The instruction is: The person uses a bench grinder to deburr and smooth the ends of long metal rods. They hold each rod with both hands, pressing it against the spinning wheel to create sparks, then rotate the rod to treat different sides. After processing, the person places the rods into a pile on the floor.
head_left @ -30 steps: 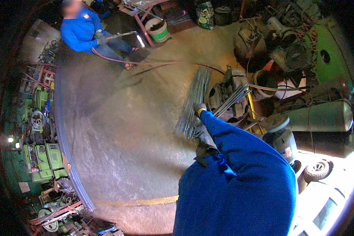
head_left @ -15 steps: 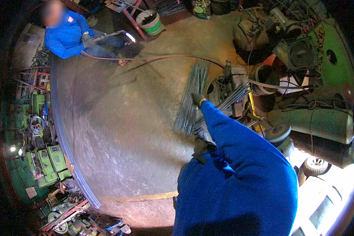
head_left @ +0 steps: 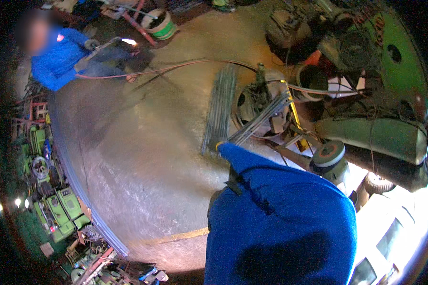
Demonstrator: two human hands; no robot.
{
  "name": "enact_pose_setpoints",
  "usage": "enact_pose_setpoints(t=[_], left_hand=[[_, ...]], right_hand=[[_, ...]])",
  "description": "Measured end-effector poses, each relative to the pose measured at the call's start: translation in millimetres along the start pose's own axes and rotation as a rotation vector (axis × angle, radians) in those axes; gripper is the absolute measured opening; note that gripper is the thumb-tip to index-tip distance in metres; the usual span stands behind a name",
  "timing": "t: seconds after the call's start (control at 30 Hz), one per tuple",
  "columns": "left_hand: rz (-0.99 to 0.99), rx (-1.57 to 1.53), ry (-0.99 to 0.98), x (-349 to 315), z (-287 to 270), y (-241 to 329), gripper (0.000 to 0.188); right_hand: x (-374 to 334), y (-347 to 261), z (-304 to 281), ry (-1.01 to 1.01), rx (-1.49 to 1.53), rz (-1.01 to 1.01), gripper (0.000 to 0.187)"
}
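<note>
My right arm, in a blue sleeve, reaches out from the right side of my body. My right hand (head_left: 214,147), in a dark glove with a yellow cuff, is at the near end of a bundle of thin metal rods (head_left: 219,102) lying on the floor. Blur and the cuff hide its fingers, so whether it grips any rod does not show. Just right of it, a second bunch of metal rods (head_left: 264,118) slants up toward a wheel-like metal part (head_left: 245,102). My left hand is out of sight.
At the far left a person (head_left: 62,57) in blue sits holding a tool with a bright tip. A hose (head_left: 176,67) crosses the floor from there to the right. Green machine parts (head_left: 64,213) and long bars (head_left: 76,175) line the left; a grey tank (head_left: 371,137) lies right.
My right hand has drawn back toward me, from the middle of the rod bundle to its near end. The view has shifted, and the seated person appears farther left.
</note>
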State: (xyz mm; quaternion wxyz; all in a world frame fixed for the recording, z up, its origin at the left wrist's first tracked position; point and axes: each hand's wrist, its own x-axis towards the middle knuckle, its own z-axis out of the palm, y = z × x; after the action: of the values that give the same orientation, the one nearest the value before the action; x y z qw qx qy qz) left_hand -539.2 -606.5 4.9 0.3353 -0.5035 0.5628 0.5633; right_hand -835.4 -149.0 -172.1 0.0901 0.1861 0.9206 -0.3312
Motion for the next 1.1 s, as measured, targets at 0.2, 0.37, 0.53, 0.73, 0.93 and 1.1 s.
enact_pose_setpoints(t=[0.2, 0.37, 0.53, 0.73, 0.93, 1.1], left_hand=[[-0.029, 0.054, 0.008, -3, -1, 16, 0.037], [-0.069, 0.119, -0.021, 13, 3, 40, 0.036], [-0.080, 0.092, 0.052, -12, -11, 31, 0.035], [-0.114, 0.120, 0.056, -16, -23, 42, 0.034], [-0.135, 0.113, 0.065, -31, -42, 58, 0.033], [-0.157, 0.044, 0.095, -51, -58, 34, 0.032]], right_hand=[[40, 173, -74, 0.312, -0.265, 0.232, 0.038], [23, 345, -142, 0.538, -0.570, 0.658, 0.042], [22, 307, -236, 0.359, 0.094, 0.964, 0.048], [29, 329, -187, 0.268, -0.057, 0.885, 0.049], [16, 327, -164, 0.492, -0.305, 0.791, 0.051], [5, 296, -175, 0.247, -0.047, 0.832, 0.063]])
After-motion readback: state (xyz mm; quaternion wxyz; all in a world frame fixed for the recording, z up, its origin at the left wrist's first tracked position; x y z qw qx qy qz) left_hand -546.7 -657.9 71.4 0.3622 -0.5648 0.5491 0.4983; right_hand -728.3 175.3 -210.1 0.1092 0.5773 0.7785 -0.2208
